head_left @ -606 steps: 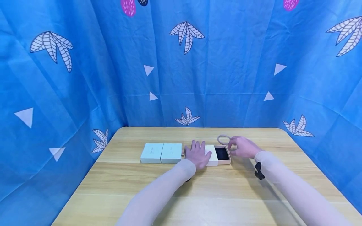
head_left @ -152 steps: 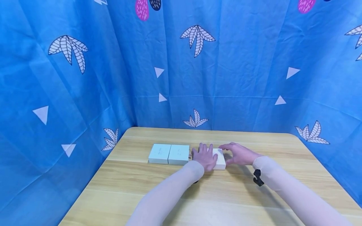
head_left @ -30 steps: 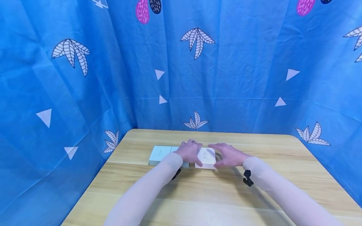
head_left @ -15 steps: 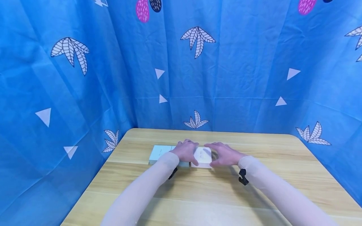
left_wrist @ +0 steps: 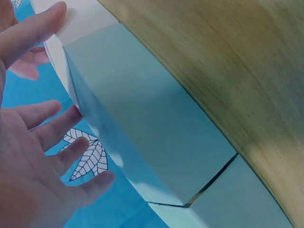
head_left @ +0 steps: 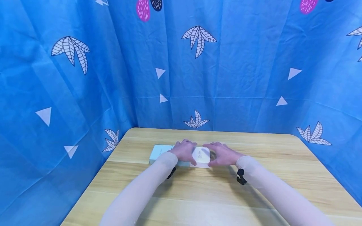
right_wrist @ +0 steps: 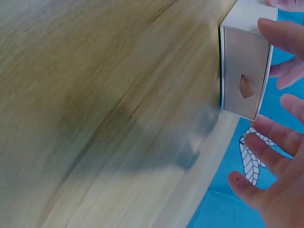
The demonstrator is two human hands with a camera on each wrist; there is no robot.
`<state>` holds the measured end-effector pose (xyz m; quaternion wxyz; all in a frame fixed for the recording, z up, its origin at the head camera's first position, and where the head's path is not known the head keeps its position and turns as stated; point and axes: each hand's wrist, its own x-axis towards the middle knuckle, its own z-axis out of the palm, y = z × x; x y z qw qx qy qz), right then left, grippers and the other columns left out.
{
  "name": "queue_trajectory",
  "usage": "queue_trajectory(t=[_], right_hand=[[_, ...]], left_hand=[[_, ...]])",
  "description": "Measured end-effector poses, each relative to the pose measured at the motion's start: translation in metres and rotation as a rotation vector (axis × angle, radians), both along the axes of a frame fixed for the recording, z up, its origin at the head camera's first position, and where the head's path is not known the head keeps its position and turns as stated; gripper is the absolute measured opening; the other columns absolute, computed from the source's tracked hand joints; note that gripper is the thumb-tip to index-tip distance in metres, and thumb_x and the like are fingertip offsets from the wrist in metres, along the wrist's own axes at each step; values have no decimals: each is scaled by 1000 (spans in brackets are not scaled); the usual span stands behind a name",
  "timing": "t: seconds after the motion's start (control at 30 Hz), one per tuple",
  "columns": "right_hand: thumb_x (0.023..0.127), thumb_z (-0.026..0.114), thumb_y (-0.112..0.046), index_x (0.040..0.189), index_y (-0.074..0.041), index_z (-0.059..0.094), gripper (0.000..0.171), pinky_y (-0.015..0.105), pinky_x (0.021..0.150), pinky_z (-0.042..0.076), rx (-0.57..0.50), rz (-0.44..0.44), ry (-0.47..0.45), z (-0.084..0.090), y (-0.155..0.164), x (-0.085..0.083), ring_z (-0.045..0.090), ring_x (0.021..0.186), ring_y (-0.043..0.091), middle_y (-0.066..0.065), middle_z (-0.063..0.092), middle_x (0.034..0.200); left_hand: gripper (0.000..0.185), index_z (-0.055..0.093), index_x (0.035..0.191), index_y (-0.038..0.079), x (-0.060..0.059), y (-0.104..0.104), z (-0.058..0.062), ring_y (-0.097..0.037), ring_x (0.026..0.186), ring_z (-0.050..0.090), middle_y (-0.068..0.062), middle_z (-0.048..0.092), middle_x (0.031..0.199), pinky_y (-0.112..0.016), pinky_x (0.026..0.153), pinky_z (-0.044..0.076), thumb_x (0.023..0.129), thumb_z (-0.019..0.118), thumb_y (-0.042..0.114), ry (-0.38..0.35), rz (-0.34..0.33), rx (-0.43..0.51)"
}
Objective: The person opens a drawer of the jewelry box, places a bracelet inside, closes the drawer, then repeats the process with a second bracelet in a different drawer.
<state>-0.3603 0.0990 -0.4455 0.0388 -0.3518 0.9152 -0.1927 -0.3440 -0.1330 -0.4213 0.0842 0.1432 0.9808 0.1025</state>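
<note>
Both hands are on the row of boxes at the middle of the table (head_left: 254, 194). The left hand (head_left: 185, 150) lies over the pale blue box (left_wrist: 142, 137), fingers (left_wrist: 42, 126) straight and spread, their tips at the seam where the white box (head_left: 201, 156) butts up against it. The right hand (head_left: 223, 154) cups the white box's far end, fingers (right_wrist: 285, 135) spread and loosely straight, not clamped; its thumb sits near the front corner. The white box rests flat on the table, touching the blue one, and a second pale blue box (head_left: 159, 153) sits on the left of the row. The end panel with its little pull tab (right_wrist: 245, 87) faces the right palm. The risk I see: a push from the right that lands off-centre could skew the white box and knock the row out of line, and pressure on that end could crush the tab. Nothing is truly gripped, so a quick shove may slide the blue boxes along too.
</note>
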Motion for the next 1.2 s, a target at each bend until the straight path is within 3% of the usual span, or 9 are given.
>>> queue_trajectory(t=[0.63,1.2], right_hand=[[74,86,-45,153,-21,45,92,66,108,38,6,19,19,-3,3,-2,46,138,34,5,51,151],[76,84,-47,153,-20,44,90,67,106,39,11,9,13,2,5,5,43,141,35,7,48,154]], left_hand=[[97,48,151,25,-1,-2,-3,-23,136,41,2,54,148,-55,116,32,67,90,49,-21,13,9],[102,43,154,26,3,-6,-1,-24,140,37,2,50,152,-57,117,29,68,88,56,-32,19,34]])
